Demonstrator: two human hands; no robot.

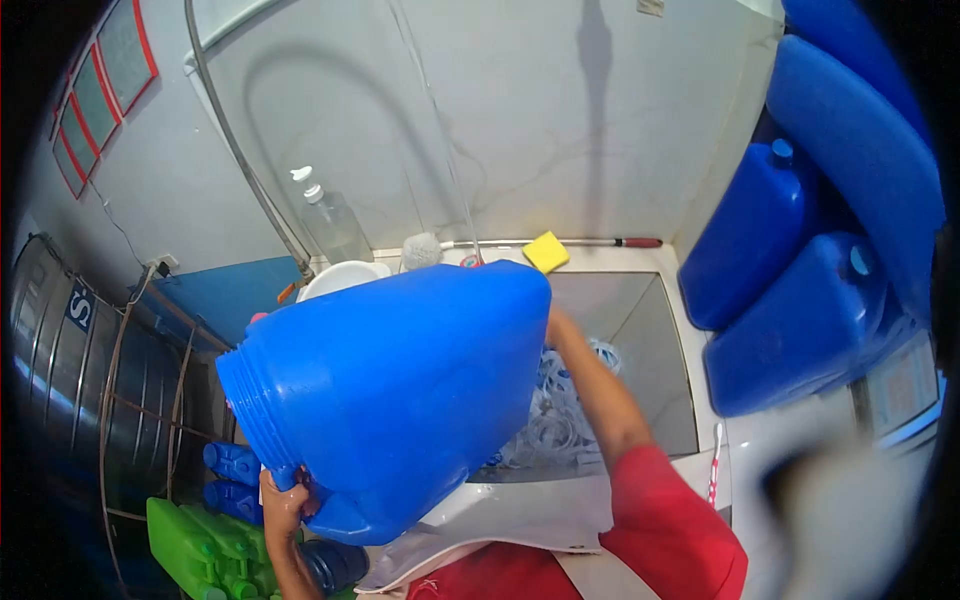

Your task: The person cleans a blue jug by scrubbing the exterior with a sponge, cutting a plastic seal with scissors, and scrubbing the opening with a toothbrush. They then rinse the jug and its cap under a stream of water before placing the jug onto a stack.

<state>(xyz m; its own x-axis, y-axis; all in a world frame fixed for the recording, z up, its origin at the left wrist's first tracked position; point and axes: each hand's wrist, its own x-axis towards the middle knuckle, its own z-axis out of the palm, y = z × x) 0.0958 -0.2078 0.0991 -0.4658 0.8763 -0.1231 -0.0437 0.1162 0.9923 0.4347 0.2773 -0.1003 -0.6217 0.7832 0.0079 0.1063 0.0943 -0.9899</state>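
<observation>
A large blue plastic jug (pixel 400 390) lies tilted on its side in front of me, its threaded, uncapped neck pointing left. At the lower left, my left hand (pixel 287 497) is closed round the jug's handle close to the neck. My right hand (pixel 556 328) is at the jug's base end on the right, holding it from the far side, with its fingers hidden behind the jug. Below and beyond the jug is a sink basin (pixel 650 370) holding a pile of whitish, ring-like plastic pieces (pixel 550 425).
A yellow sponge (pixel 546 252), a long-handled brush (pixel 422 250) and a pump bottle (pixel 338 225) stand along the back ledge. Blue jugs (pixel 750 235) crowd the right. A toothbrush (pixel 715 465) lies on the right edge. Green jugs (pixel 200 550) and a metal tank (pixel 90 400) are at left.
</observation>
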